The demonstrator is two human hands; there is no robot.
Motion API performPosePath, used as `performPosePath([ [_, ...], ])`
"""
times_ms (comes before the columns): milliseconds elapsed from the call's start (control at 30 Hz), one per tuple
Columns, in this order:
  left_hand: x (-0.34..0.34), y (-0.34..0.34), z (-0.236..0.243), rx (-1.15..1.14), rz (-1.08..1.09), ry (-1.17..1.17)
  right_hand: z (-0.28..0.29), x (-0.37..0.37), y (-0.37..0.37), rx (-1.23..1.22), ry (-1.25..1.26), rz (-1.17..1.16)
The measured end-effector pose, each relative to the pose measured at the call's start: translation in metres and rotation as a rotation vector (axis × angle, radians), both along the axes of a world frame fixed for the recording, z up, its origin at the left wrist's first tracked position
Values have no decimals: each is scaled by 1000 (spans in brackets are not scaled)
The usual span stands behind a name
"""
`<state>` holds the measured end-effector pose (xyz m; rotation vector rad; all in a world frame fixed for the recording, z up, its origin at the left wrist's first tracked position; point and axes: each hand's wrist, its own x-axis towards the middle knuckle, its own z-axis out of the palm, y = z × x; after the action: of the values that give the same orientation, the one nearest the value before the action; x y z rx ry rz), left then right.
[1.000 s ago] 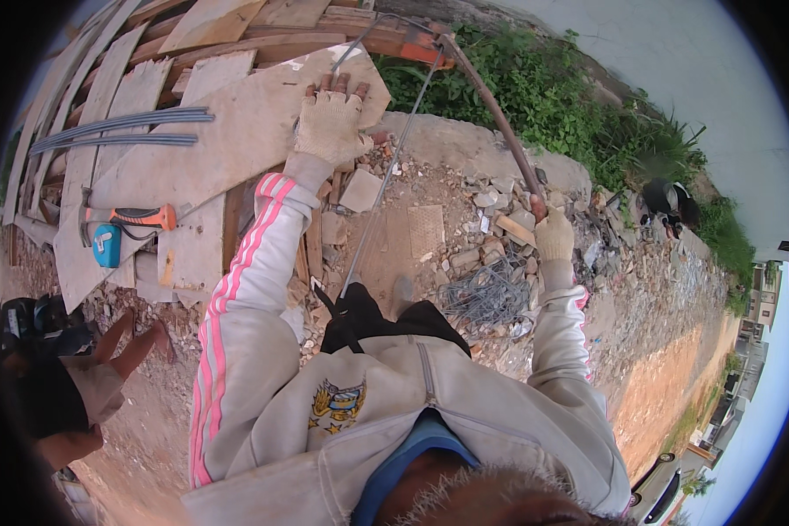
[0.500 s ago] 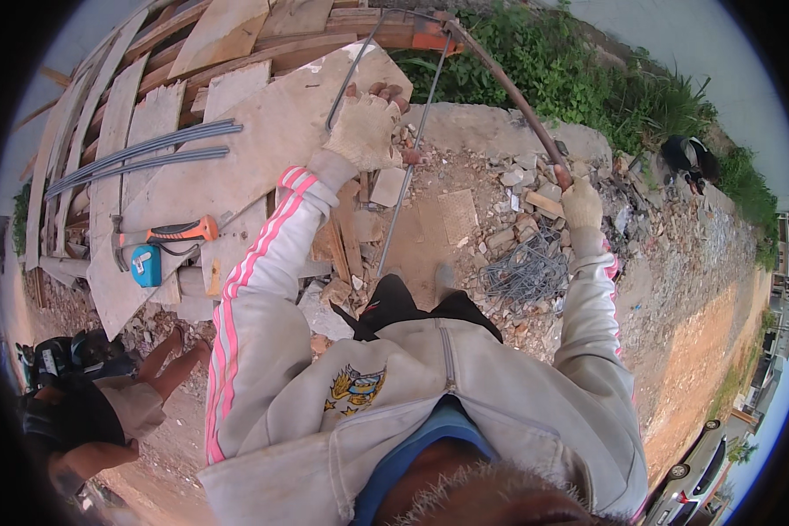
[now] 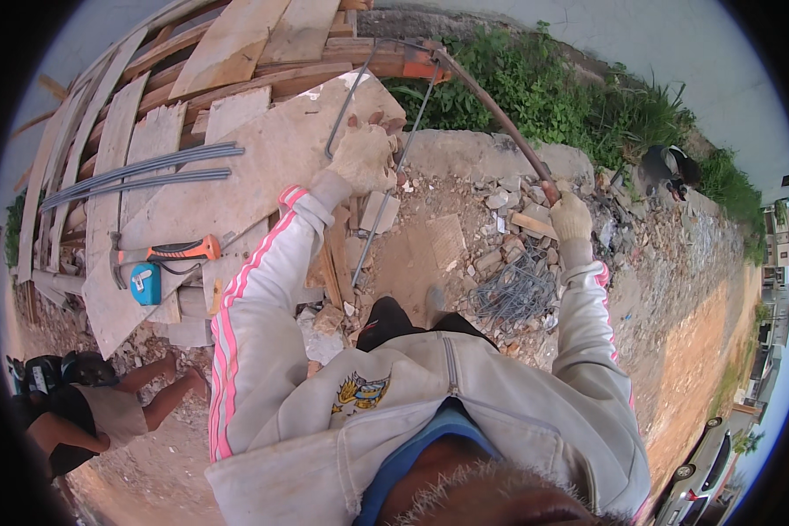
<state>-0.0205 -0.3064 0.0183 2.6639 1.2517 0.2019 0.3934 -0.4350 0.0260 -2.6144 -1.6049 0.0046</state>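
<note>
Wearing a pale work glove with bare fingertips, my left hand (image 3: 366,158) is closed on a thin bent steel rod (image 3: 379,215) above a wooden board (image 3: 280,145). One leg of the rod runs past my fingers down toward my feet; the shorter leg ends beside my wrist. My gloved right hand (image 3: 572,219) is wrapped round the lower end of a long rusty bar (image 3: 500,110). The bar's far end meets the rod's bend beside an orange-painted piece (image 3: 419,63). What lies inside my left palm is hidden.
Several straight grey rods (image 3: 158,169), an orange-handled hammer (image 3: 171,252) and a blue tape measure (image 3: 145,285) lie on the boards at left. Tangled wire (image 3: 519,285) sits on rubble at right. A person (image 3: 105,412) is at lower left; green plants (image 3: 535,96) grow behind.
The view has shifted slightly. The rod's long leg has swung a little left at its lower end, and the rusty bar appears slightly lower and further left. Both hands keep their grip.
</note>
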Motion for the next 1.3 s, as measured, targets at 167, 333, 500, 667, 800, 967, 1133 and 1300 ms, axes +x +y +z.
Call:
performPosePath([
  [167, 0, 7, -11, 46, -24, 2, -4, 22, 15, 11, -86, -11],
  [333, 1, -2, -2, 56, -32, -74, -13, 31, 13, 75, -89, 39],
  [500, -6, 1, -8, 46, -65, -138, 11, -1, 5, 46, 25, 58],
  [667, -7, 10, -19, 58, -95, -194, 17, -16, -4, 30, 29, 2],
  [800, -13, 22, -37, 204, -125, -290, 4, -13, -5, 29, 19, 7],
  [967, -19, 28, -41, 174, -160, -339, 12, -32, -12, 11, 30, -21],
  [1133, -31, 24, -37, -92, -56, -445, 7, -52, -20, -29, -21, 21],
  [1300, -25, 20, -34, 167, -212, -389, -14, 0, -13, 72, 25, 49],
])
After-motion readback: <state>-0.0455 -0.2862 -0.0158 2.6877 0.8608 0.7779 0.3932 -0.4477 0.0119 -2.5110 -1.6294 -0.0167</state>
